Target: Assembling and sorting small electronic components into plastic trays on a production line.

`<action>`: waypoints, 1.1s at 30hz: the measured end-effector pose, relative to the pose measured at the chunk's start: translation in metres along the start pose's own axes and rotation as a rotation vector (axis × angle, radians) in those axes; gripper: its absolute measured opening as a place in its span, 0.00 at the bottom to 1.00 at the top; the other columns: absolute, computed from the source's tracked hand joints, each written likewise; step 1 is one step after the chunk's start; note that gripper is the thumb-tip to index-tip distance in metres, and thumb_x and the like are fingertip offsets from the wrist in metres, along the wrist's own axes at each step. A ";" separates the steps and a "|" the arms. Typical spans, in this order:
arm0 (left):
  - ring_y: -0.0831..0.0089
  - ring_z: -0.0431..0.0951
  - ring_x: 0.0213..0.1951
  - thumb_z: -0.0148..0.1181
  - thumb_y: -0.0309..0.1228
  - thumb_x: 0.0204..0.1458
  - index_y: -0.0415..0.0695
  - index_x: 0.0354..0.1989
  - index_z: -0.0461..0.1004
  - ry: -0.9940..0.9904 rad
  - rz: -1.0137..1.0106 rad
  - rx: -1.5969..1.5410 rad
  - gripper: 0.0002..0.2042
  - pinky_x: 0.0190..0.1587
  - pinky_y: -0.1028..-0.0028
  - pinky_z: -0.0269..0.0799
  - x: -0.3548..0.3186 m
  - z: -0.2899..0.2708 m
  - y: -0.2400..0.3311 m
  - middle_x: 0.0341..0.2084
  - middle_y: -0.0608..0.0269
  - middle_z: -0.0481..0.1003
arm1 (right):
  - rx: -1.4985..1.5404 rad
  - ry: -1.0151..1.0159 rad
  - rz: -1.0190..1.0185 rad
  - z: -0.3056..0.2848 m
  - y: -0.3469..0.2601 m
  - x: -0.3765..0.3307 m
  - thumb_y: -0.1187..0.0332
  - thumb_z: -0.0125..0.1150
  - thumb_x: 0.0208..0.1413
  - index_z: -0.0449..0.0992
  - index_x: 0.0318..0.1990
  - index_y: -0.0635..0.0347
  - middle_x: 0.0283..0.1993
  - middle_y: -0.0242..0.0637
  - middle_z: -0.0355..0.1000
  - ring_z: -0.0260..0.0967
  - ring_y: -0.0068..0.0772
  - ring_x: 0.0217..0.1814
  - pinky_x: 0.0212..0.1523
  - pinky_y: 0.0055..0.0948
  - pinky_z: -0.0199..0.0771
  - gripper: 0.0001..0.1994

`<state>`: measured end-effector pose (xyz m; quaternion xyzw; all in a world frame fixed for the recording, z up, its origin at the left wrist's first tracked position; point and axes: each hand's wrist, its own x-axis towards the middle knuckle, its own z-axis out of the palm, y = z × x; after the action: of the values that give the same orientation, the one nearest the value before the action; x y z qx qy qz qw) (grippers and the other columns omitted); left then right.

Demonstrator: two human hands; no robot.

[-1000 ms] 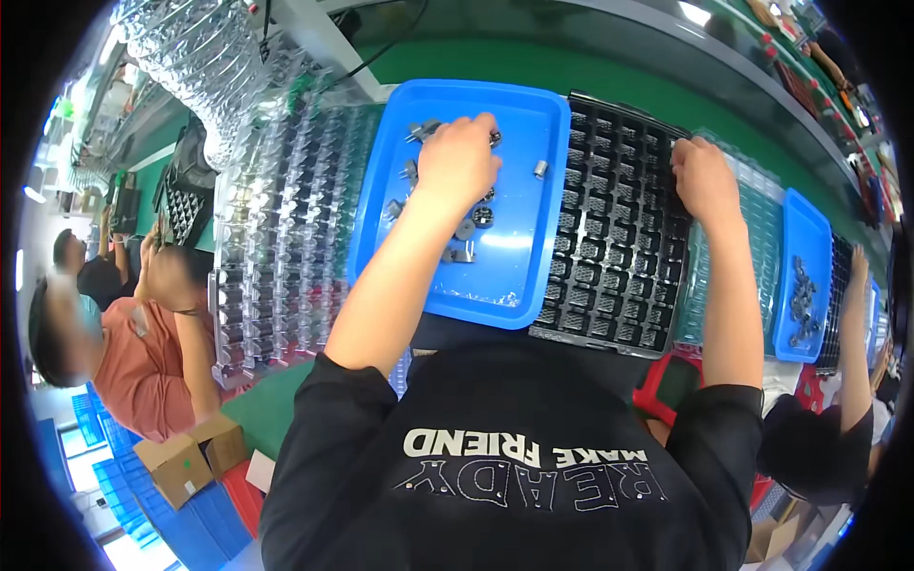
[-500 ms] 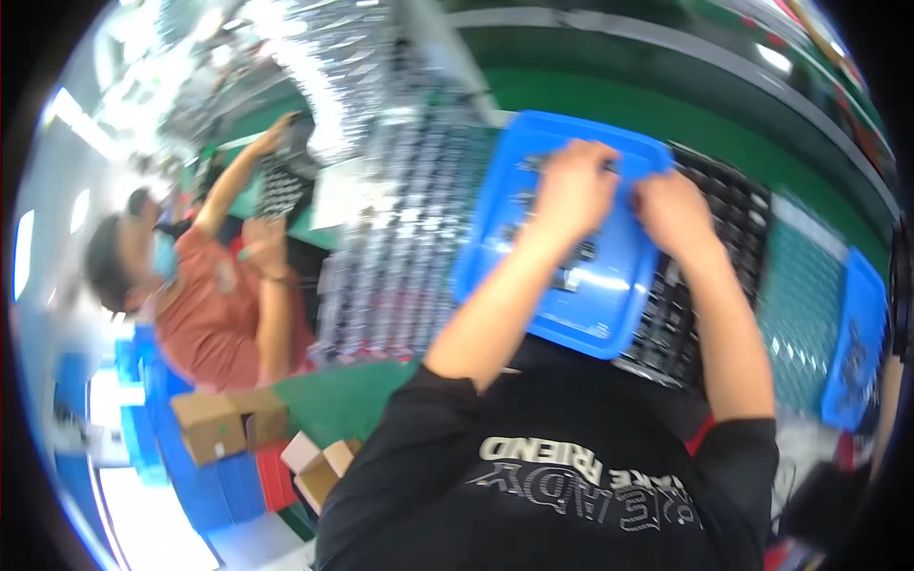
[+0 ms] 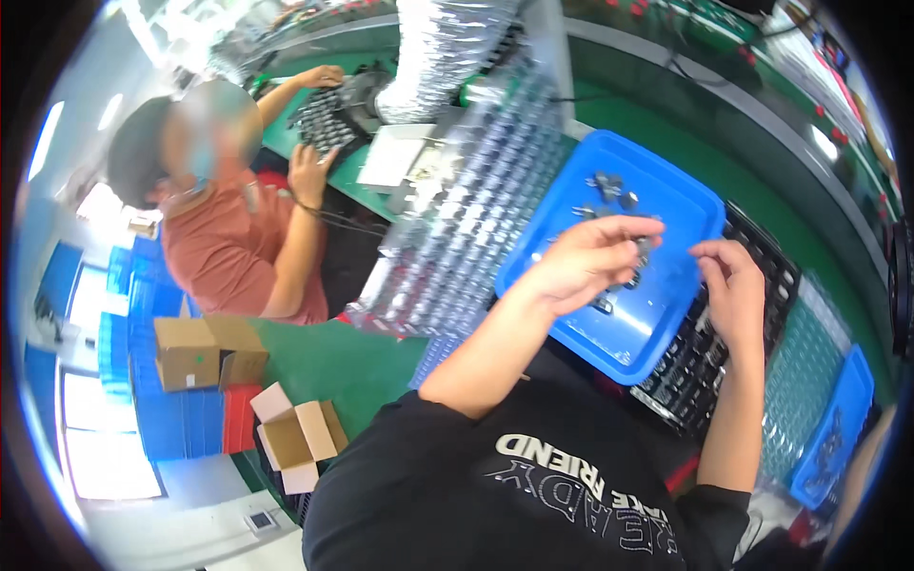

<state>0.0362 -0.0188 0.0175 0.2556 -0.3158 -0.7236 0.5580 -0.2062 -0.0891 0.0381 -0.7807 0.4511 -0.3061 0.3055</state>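
Note:
A shallow blue tray [image 3: 609, 357] lies in front of me, with several small dark metal parts [image 3: 606, 186] in it. Over the tray's middle, my left hand [image 3: 592, 266] is closed, thumb against fingers, on a small metal part [image 3: 643, 249]. My right hand [image 3: 735, 290] hovers by the tray's right rim, its thumb and fingertips drawn together. Whatever may be between those fingertips is too small to make out. Partly under the tray and my right forearm is a black tray with rows of pockets [image 3: 685, 371].
Clear pocketed plastic trays [image 3: 466, 209] are stacked to the left; another clear tray [image 3: 809, 366] lies right. Beyond it sits a second blue tray [image 3: 833, 447] of dark parts. An open cardboard box [image 3: 297, 438] stands lower left. A co-worker [image 3: 243, 224] handles a black tray at far left.
The view has swung, shifting the scene. My left hand has turned and opened away from the tray's parts, showing a small part at its fingertips. My right hand has moved outward to the tray's rim.

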 end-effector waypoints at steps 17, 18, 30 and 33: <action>0.73 0.78 0.49 0.69 0.15 0.50 0.33 0.58 0.74 -0.001 0.081 0.117 0.24 0.49 0.75 0.78 -0.019 0.073 -0.034 0.49 0.58 0.75 | 0.195 0.301 -0.233 -0.018 -0.056 -0.086 0.78 0.79 0.41 0.83 0.41 0.66 0.40 0.42 0.78 0.77 0.32 0.40 0.41 0.27 0.77 0.16; 0.73 0.78 0.49 0.69 0.14 0.49 0.32 0.57 0.74 -0.049 0.066 0.278 0.24 0.49 0.76 0.78 -0.019 0.070 -0.031 0.49 0.57 0.76 | 0.150 0.269 -0.276 -0.019 -0.056 -0.085 0.75 0.80 0.40 0.83 0.40 0.66 0.39 0.41 0.79 0.77 0.33 0.40 0.41 0.27 0.76 0.17; 0.71 0.77 0.49 0.75 0.27 0.45 0.34 0.57 0.77 -0.192 0.079 0.298 0.28 0.53 0.73 0.74 -0.015 0.071 -0.019 0.47 0.58 0.77 | 0.101 0.343 -0.394 -0.016 -0.061 -0.083 0.71 0.81 0.37 0.84 0.40 0.62 0.36 0.38 0.79 0.77 0.31 0.37 0.35 0.26 0.79 0.19; 0.71 0.77 0.50 0.75 0.27 0.46 0.34 0.58 0.77 -0.209 0.110 0.316 0.28 0.53 0.72 0.75 -0.015 0.070 -0.021 0.48 0.58 0.77 | 0.128 0.341 -0.408 -0.014 -0.059 -0.084 0.71 0.81 0.37 0.85 0.41 0.62 0.36 0.38 0.79 0.77 0.31 0.36 0.33 0.25 0.78 0.19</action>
<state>-0.0245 0.0117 0.0487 0.2461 -0.4951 -0.6560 0.5137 -0.2207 0.0069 0.0740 -0.7719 0.3092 -0.5161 0.2057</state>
